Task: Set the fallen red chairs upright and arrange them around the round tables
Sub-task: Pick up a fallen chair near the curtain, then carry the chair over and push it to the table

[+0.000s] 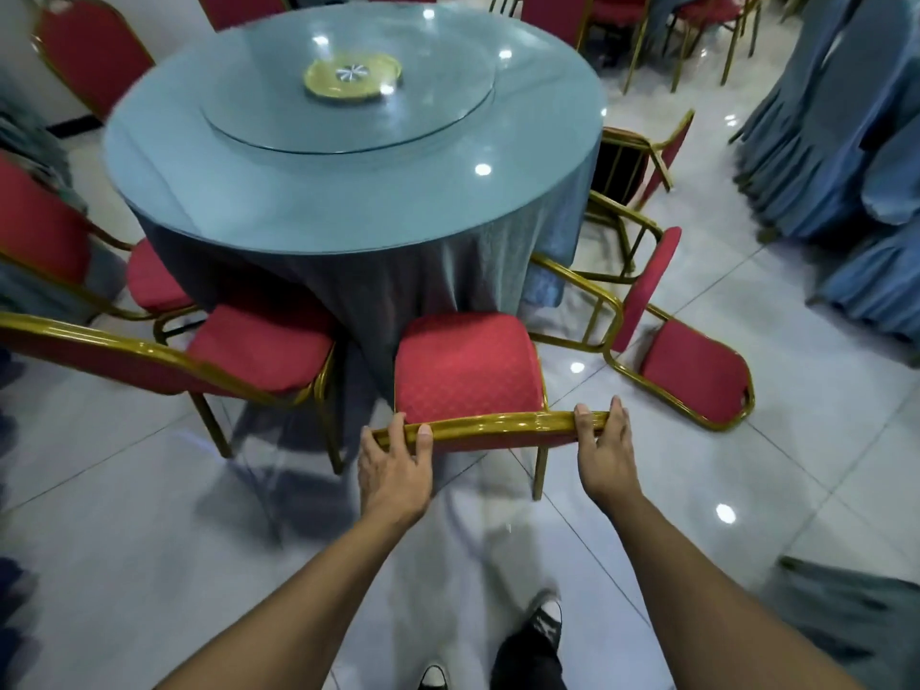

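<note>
Head view: both hands grip the gold metal top rail of an upright red padded chair (465,371) at the round blue-clothed, glass-topped table (348,191); left hand (396,465) and right hand (605,453) curl over it, fingertips hidden. A fallen red chair (692,366) lies right, its legs partly behind the cloth.

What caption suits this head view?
Both hands, left hand and right hand, grip an upright red chair at the round table; fallen chair nearby.
</note>
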Demonstrator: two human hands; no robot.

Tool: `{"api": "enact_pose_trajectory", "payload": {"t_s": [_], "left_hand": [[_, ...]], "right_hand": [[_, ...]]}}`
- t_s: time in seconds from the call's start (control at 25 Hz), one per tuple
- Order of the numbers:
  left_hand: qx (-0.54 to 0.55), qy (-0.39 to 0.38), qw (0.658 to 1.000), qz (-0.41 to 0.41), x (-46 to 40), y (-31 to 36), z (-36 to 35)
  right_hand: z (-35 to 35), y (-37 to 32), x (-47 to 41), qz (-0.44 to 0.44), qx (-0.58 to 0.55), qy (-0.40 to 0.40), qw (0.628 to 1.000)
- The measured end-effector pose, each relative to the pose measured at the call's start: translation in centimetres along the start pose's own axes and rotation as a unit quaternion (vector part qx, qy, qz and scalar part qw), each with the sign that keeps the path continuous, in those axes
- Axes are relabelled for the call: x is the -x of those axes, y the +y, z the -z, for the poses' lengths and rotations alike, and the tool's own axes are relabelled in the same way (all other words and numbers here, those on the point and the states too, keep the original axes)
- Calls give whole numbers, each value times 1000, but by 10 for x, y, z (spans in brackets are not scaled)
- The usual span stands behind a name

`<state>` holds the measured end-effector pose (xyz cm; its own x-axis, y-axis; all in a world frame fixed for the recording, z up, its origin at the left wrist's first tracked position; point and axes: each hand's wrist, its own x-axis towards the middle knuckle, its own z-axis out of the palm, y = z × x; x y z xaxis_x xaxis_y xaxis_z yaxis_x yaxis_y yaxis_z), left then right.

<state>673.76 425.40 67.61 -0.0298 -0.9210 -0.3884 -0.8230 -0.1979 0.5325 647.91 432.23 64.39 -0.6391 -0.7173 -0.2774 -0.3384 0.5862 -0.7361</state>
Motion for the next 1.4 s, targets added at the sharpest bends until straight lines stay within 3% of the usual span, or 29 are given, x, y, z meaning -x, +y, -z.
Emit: {"api": "enact_pose_trajectory", "payload": {"t_s": [0.24,0.56,0.72,0.84,1.0,1.28,1.4], "left_hand": [[53,33,998,32,-37,39,-11],[84,11,994,69,-112,99,-10],[-6,5,997,78,-136,112,-1],[-81,54,995,19,-144,137,0],[-83,80,988,-105,-146,202,-13],[-111,-1,951,-289,-149,334,-77],[-96,-43,937,-333,-147,392,-115]], "right_hand": [[4,-15,-79,21,1,-54,998],[24,-65,-193,49,27,-133,989],[23,-78,-222,57,49,-144,987],[26,-82,-230,69,65,-141,986],[43,-83,-233,82,68,-107,989],[133,-48,-254,63,-6,25,998],[190,-23,-276,43,-29,92,994]]}}
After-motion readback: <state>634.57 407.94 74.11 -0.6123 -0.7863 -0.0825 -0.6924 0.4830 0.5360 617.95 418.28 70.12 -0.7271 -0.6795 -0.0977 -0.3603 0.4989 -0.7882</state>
